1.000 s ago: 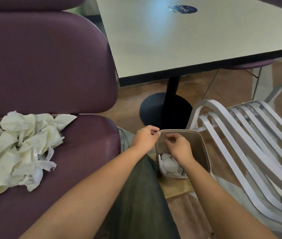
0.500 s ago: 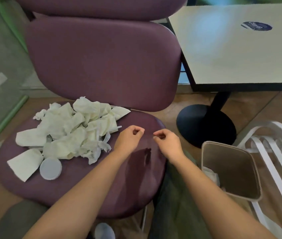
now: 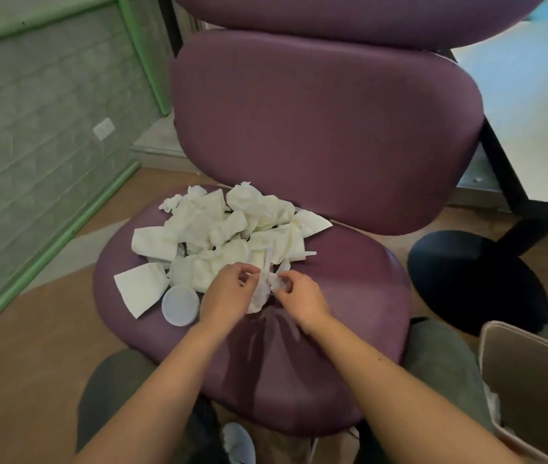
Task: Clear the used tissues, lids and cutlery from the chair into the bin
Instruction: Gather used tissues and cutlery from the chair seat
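left hand (image 3: 229, 293) pinches crumpled tissue (image 3: 260, 294) | right hand (image 3: 301, 296) pinches same tissue | tissue pile (image 3: 229, 226), round lid (image 3: 180, 305) on chair seat (image 3: 349, 296) | bin (image 3: 533, 390) right

1 chair (image 3: 316, 346), 1 lid (image 3: 180, 305), 1 bin (image 3: 533, 380), 2 hands.
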The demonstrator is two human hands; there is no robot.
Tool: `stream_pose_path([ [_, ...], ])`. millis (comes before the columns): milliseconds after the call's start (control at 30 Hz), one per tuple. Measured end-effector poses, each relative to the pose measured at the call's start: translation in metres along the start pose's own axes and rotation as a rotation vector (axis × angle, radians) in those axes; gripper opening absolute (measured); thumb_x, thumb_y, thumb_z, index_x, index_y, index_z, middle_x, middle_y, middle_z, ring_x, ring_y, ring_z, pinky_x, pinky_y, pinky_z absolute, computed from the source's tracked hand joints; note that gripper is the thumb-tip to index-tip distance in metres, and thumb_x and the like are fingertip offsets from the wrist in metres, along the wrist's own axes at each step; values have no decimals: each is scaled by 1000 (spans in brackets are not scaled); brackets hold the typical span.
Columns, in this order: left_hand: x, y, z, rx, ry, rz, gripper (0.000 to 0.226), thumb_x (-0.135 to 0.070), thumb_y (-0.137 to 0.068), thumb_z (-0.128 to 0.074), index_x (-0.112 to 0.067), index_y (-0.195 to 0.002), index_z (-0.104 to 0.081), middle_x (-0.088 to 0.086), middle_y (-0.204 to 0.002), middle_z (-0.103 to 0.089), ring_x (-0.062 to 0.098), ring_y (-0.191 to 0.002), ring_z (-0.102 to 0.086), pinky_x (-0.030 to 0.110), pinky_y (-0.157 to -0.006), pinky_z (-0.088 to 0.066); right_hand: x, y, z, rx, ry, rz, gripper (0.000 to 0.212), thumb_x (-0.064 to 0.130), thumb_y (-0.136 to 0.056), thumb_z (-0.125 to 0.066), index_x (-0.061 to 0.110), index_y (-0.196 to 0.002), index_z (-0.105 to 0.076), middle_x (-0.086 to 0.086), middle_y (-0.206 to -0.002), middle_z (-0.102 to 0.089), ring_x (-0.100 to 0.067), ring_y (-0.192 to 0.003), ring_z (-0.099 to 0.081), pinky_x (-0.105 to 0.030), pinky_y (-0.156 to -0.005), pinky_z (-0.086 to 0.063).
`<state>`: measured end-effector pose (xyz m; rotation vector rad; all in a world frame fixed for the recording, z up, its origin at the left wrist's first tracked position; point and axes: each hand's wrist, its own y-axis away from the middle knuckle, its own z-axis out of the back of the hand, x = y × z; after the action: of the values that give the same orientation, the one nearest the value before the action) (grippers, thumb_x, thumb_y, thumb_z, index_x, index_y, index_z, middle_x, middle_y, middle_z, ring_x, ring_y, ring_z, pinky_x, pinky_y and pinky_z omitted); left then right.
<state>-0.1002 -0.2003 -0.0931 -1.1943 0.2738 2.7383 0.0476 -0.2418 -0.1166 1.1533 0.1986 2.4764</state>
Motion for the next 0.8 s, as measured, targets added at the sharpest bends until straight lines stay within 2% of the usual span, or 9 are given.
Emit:
stream_pose_path([
  [67,10,0,2,2,-20,0,14,-30,-91,-57,-32,-103,-65,-8,-92,-60,5,-78,-59,30,-72,-48,3,-4,-9,2,35,-1,34,46,-91,-55,30,-120,-62,3,-112,-66,-20,-104,-62,-36,-82,-52],
  [200,21,0,5,5,-76,-40,33,-27,-89,-58,-39,-120,-59,-10,-95,-55,6,-80,-59,35,-79,-52,4,-7,-16,-67,46,1,15,37,-90,-60,28,-101,-65,6,-104,-68,-18,-99,-63,-33,-78,-51],
  [333,14,1,7,37,-181,-76,41,-40,-92,-58,-40,-133,-52,-9,-104,-46,6,-93,-57,31,-82,-50,13,-1,-7,-126,-168,69,6,30,-90,-63,24,-91,-66,9,-90,-68,-11,-83,-62,-29,-76,-50],
  [433,12,0,8,11,-164,-65,36,-44,-92,-58,-29,-125,-61,-10,-103,-45,7,-92,-56,27,-78,-45,27,5,6,-163,-368,115,5,27,-89,-67,22,-91,-69,11,-88,-68,-7,-79,-60,-20,-74,-47],
  [533,13,-4,10,-12,-16,-39,24,-39,-92,-61,-22,-106,-68,-7,-98,-56,4,-79,-58,22,-72,-42,36,7,18,-233,-514,97,3,20,-88,-69,20,-90,-70,10,-87,-69,-8,-81,-62,-13,-71,-45],
  [600,12,-3,14,-11,208,34,17,-32,-92,-64,-18,-99,-69,0,-93,-68,7,-75,-65,17,-65,-45,38,8,22,-269,-596,79,5,17,-87,-70,21,-88,-69,7,-86,-69,-10,-82,-63,-19,-74,-48],
  [700,11,4,17,61,532,126,17,-18,-94,-62,-9,-107,-69,6,-93,-72,13,-76,-69,16,-60,-51,42,12,16,-215,-611,89,12,13,-86,-69,24,-89,-71,7,-80,-68,-10,-74,-60,-24,-71,-50],
  [800,8,12,20,146,734,195,15,-11,-96,-57,-10,-104,-69,7,-89,-70,16,-76,-67,18,-57,-52,48,18,0,-146,-507,121,14,12,-88,-66,22,-94,-75,10,-89,-72,-9,-80,-63,-12,-71,-47],
])
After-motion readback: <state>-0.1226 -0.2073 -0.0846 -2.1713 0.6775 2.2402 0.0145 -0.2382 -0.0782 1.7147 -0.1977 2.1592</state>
